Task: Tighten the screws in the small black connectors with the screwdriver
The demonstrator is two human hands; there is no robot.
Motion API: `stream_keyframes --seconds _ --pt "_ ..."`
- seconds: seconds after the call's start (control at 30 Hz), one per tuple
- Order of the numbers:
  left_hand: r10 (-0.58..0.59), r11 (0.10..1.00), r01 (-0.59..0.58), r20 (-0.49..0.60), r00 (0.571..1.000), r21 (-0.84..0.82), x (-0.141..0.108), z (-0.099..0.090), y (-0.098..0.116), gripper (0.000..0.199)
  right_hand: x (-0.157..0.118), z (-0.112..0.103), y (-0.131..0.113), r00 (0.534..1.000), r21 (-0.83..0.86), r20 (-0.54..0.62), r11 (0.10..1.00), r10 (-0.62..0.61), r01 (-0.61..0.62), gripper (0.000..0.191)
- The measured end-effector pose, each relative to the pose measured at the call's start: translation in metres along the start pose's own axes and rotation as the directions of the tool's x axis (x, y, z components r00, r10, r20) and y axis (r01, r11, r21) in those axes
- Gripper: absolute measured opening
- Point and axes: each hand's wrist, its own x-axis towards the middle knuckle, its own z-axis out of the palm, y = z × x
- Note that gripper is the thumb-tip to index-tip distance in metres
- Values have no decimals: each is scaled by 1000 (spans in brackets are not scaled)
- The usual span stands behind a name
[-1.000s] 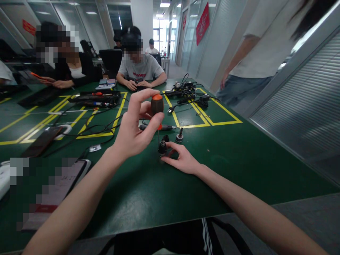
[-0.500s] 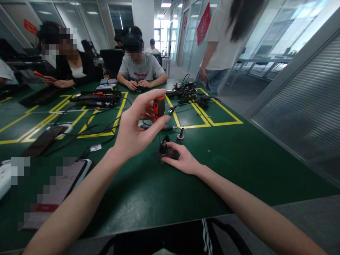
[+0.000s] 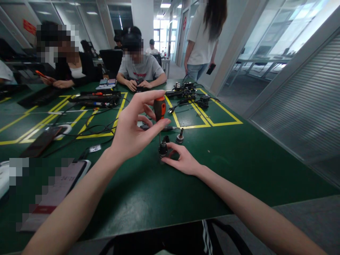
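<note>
Screwdriver (image 3: pixel 159 108) with a grey-and-orange handle stands nearly upright above a green tabletop (image 3: pixel 239 159), held in the wearer's left hand (image 3: pixel 131 125). The index finger arches over the top of the handle and the thumb presses low on its side, so that hand is closed on it. The slim shaft runs down to the left side of a small black cone-shaped part (image 3: pixel 163 148) with a silvery top. Thumb and forefinger of the right hand (image 3: pixel 184 159) pinch this part from its right, low down, steadying it upright on the table.

As for progress, the tool appears to be in place at the part, with both hands set for work. Whether the tip is seated, or anything has been turned, is too small to tell; no loose screw can be made out. A short dark piece (image 3: pixel 166 138) sits just behind, and a round metal piece with a stem (image 3: pixel 180 137) stands apart to the right, neither one held. These look like separate components, not joined up at this moment.

Beyond them lies a pen-shaped tool (image 3: pixel 170 128), partly hidden by the left hand.
</note>
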Motion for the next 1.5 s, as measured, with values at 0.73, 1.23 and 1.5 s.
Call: stream_keyframes --seconds 0.73,1.23,1.5 --pt "-47 999 47 -26 999 14 -3 -4 10 43 -1 -2 1 1000 -56 7 998 3 -3 36" --pt "-25 999 24 14 1000 41 -1 -4 2 59 -2 -2 0 1000 -60 8 998 -2 3 35" --pt "60 997 -61 22 998 41 -3 -1 1 66 -3 -1 1 1000 -33 8 999 -10 11 34"
